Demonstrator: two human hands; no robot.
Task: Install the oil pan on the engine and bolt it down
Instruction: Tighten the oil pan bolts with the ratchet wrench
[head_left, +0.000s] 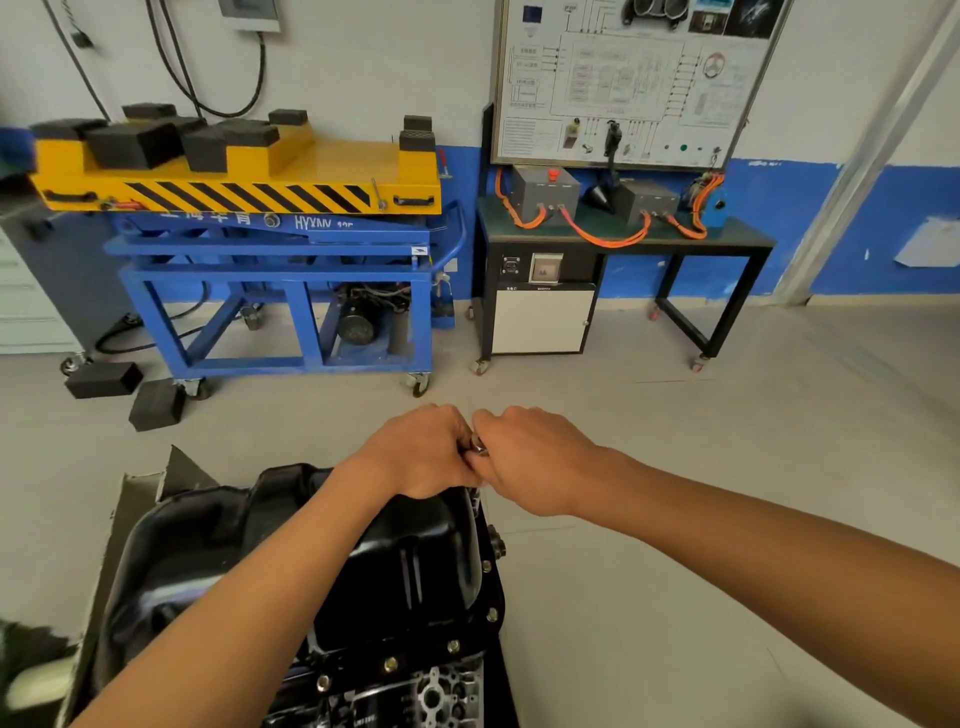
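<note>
At the oil pan (415, 561) rim — left hand (421, 452), right hand (535, 462) grip tool (478, 448).

Single view: head-worn wide-angle camera, looking forward and down from close above the glossy black metal oil pan (415, 561), which fills the lower centre-left. Beyond the pan the view reaches across grey floor (701, 467) to the blue steel-framed cart with yellow striped top (280, 249), well apart.
</note>
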